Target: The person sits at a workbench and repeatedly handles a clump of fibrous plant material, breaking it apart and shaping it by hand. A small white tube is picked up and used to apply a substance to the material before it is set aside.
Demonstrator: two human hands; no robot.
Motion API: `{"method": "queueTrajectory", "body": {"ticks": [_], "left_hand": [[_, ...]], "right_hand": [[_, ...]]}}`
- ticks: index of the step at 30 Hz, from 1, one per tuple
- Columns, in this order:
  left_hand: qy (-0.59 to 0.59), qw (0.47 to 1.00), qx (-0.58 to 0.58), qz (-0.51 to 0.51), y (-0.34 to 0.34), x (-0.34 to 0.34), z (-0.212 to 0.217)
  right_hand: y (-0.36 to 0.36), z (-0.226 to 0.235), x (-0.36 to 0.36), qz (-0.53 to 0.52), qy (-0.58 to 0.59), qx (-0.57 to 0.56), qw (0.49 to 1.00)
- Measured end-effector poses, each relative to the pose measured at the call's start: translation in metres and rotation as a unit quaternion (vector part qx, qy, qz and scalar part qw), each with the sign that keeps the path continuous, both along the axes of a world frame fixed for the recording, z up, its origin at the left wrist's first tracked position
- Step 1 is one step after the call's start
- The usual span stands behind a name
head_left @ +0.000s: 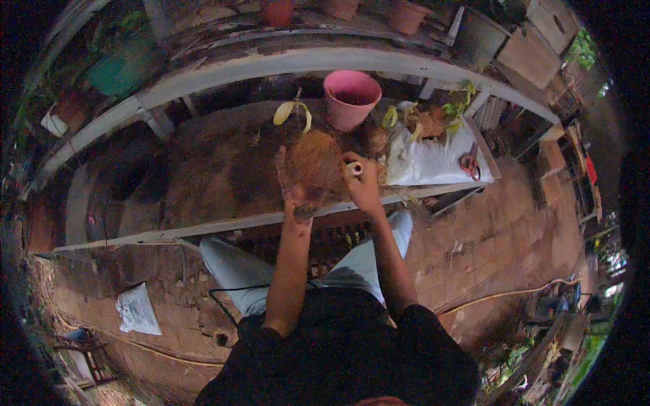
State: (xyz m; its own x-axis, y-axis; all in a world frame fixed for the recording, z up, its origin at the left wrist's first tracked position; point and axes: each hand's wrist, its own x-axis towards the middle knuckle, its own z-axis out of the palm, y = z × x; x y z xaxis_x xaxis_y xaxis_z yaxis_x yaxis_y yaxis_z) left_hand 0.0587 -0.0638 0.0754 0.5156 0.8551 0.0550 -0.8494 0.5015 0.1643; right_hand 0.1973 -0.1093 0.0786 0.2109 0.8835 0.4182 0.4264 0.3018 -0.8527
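Note:
My left hand [290, 184] is wrapped around the left side and underside of a round, brown, fibrous root ball [315, 159], holding it over the work table [210, 155]. A thin stem with a few yellow-green leaves [285, 112] shows just beyond the ball's top edge; whether it grows from the ball I cannot tell. At the ball's right side, my right hand [365, 186] is closed around a tool with a pale, round handle end [355, 168]. The rest of that tool is hidden by the fingers and the ball. Dark soil clings to my left wrist.
A pink plant pot [352, 98] stands behind the ball. To the right, a white plastic sack [423, 159] carries leafy plants with brown roots [428, 125] and red-handled pruning shears [468, 164]. A hose [508, 296] crosses the paved floor, and another white sack [139, 310] lies at left.

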Motion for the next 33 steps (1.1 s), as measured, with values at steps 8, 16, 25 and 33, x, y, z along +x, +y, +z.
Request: {"method": "queueTrajectory", "body": {"ticks": [8,16,25,33], "left_hand": [[0.049,0.993,0.095,0.057,0.01,0.011,-0.026],[0.272,0.957,0.017,0.103,0.007,-0.003,-0.052],[0.066,0.988,0.045,0.131,-0.002,0.002,-0.003],[0.135,0.967,0.108,0.188,0.028,0.006,-0.087]], "right_hand": [[0.006,-0.02,-0.008,-0.01,0.024,0.044,0.999],[0.011,-0.019,-0.004,-0.035,0.037,0.014,0.999],[0.002,-0.043,-0.017,0.043,0.236,-0.085,0.967],[-0.034,0.005,-0.051,-0.015,-0.132,0.008,0.991]]}}
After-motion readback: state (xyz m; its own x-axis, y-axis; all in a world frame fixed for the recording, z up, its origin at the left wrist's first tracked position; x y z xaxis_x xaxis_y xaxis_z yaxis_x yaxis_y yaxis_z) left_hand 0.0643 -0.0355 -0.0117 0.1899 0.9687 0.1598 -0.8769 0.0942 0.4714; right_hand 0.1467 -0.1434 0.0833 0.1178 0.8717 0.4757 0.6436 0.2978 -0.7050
